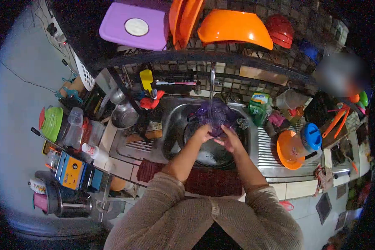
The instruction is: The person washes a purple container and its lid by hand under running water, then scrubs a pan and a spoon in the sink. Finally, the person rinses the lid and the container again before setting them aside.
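Under the running tap, a purple translucent bowl is held over the metal sink. My left hand grips its near left edge, and my right hand has its fingers on the near right edge. Water falls into the bowl. Below both hands, a dark round pan with some suds lies in the basin. A scrubber rests at the basin's right side.
Right of the sink stand a green pouch, an orange plate and a blue-lidded jug. A metal pot is at the left. A dark red cloth covers the front edge. Overhead, a rack holds orange bowls.
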Tool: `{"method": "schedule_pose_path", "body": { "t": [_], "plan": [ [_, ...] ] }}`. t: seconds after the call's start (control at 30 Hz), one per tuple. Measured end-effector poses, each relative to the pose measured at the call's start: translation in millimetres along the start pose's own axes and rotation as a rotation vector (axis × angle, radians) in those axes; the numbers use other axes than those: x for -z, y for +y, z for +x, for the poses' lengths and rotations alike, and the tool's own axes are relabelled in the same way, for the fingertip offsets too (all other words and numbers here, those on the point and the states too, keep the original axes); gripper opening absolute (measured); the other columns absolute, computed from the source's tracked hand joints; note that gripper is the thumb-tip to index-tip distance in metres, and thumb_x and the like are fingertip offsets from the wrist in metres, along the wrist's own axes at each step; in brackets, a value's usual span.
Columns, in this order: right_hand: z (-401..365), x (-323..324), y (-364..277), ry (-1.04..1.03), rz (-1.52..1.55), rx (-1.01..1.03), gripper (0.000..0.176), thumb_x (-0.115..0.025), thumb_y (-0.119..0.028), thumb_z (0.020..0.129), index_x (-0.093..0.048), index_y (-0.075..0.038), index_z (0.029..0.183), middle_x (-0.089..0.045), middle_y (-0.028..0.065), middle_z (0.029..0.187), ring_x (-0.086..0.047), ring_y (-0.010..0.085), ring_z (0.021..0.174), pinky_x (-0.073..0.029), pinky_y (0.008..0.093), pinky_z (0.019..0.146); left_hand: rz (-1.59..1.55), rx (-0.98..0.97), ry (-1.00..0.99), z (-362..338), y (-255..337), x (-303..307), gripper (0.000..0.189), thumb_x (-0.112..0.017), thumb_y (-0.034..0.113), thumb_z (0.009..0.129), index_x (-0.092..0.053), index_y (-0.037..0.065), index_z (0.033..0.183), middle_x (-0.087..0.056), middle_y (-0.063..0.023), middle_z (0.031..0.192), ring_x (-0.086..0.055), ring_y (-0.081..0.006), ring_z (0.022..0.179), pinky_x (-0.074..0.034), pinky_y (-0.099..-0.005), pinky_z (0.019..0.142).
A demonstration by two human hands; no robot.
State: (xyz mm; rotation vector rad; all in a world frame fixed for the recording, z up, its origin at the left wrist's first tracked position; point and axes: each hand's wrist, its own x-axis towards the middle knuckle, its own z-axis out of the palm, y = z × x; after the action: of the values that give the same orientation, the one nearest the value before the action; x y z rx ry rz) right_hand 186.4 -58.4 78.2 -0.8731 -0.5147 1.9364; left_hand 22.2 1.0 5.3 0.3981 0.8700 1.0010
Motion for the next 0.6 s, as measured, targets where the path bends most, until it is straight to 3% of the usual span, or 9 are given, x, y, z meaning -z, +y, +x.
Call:
{"method": "schedule_pose_path", "body": {
  "t": [0.1,0.17,0.27,0.33,0.47,0.5,0.53,0.57,0.6],
  "plan": [
    [0,-3,3,-0.073,-0.083,0.107,0.051,-0.065,-0.023,0.079,-0.037,-0.014,0.120,-0.052,0.0059,0.108,-0.054,0.0248,0.097,-0.050,0.0418,0.077,0.025,0.065,0.002,-5,12,5,0.028,-0.051,0.000,0.068,-0.054,0.001,0.096,-0.057,-0.0123,0.091,-0.058,-0.0284,0.082,-0.051,-0.0408,0.074],
    [2,0,9,-0.075,-0.098,0.159,0.048,-0.062,-0.014,0.080,-0.036,-0.013,0.120,-0.053,0.0055,0.106,-0.057,0.0232,0.092,-0.053,0.0386,0.070,0.076,0.085,-0.009,-5,9,8,0.026,-0.053,0.002,0.069,-0.054,0.001,0.096,-0.057,-0.0125,0.091,-0.058,-0.0280,0.082,-0.051,-0.0407,0.072],
    [-2,-1,25,0.011,-0.239,0.324,0.051,-0.061,-0.010,0.078,-0.033,-0.013,0.120,-0.053,0.0057,0.106,-0.058,0.0211,0.086,-0.053,0.0362,0.064,0.354,-0.028,0.229,18,-16,27,0.023,-0.056,0.004,0.073,-0.055,0.000,0.096,-0.058,-0.0134,0.092,-0.059,-0.0267,0.082,-0.051,-0.0399,0.068],
    [10,7,40,0.035,-0.397,0.456,0.052,-0.060,-0.006,0.077,-0.032,-0.013,0.120,-0.052,0.0061,0.106,-0.058,0.0207,0.085,-0.053,0.0363,0.062,0.722,-0.266,0.488,21,-31,25,0.026,-0.054,0.016,0.079,-0.055,0.001,0.100,-0.059,-0.0186,0.097,-0.059,-0.0310,0.087,-0.048,-0.0441,0.067],
    [15,12,53,0.116,-0.642,0.723,0.055,-0.057,-0.004,0.074,-0.030,-0.012,0.121,-0.050,0.0085,0.105,-0.057,0.0225,0.082,-0.053,0.0369,0.060,0.880,-0.351,0.639,56,-55,54,0.037,-0.050,0.033,0.082,-0.057,0.002,0.101,-0.057,-0.0227,0.102,-0.056,-0.0368,0.093,-0.045,-0.0481,0.073],
    [10,9,48,0.118,-0.639,0.723,0.055,-0.057,-0.004,0.074,-0.030,-0.012,0.121,-0.050,0.0085,0.105,-0.057,0.0225,0.082,-0.053,0.0369,0.060,1.111,-0.344,0.629,36,-41,39,0.045,-0.046,0.039,0.082,-0.054,0.003,0.108,-0.056,-0.0239,0.105,-0.054,-0.0394,0.096,-0.043,-0.0488,0.078],
    [-2,2,37,0.202,-0.399,0.484,0.056,-0.055,-0.004,0.072,-0.029,-0.012,0.122,-0.050,0.0095,0.106,-0.057,0.0246,0.083,-0.053,0.0378,0.062,1.341,-0.334,0.614,24,-32,31,0.053,-0.042,0.046,0.083,-0.051,0.004,0.114,-0.054,-0.0251,0.108,-0.051,-0.0421,0.100,-0.040,-0.0494,0.083],
    [-9,-3,31,0.279,-0.159,0.243,0.058,-0.052,-0.004,0.071,-0.028,-0.013,0.123,-0.049,0.0106,0.106,-0.057,0.0268,0.084,-0.053,0.0387,0.064,1.343,-0.334,0.615,27,-33,34,0.053,-0.042,0.046,0.083,-0.051,0.004,0.114,-0.054,-0.0251,0.108,-0.051,-0.0421,0.100,-0.040,-0.0494,0.083],
    [-7,-1,31,0.276,-0.156,0.242,0.058,-0.052,-0.004,0.071,-0.028,-0.013,0.123,-0.049,0.0106,0.106,-0.057,0.0268,0.084,-0.053,0.0387,0.064,1.155,-0.290,0.566,32,-37,42,0.056,-0.043,0.047,0.082,-0.045,0.006,0.120,-0.051,-0.0227,0.114,-0.050,-0.0398,0.104,-0.039,-0.0489,0.085]
  ]
}}
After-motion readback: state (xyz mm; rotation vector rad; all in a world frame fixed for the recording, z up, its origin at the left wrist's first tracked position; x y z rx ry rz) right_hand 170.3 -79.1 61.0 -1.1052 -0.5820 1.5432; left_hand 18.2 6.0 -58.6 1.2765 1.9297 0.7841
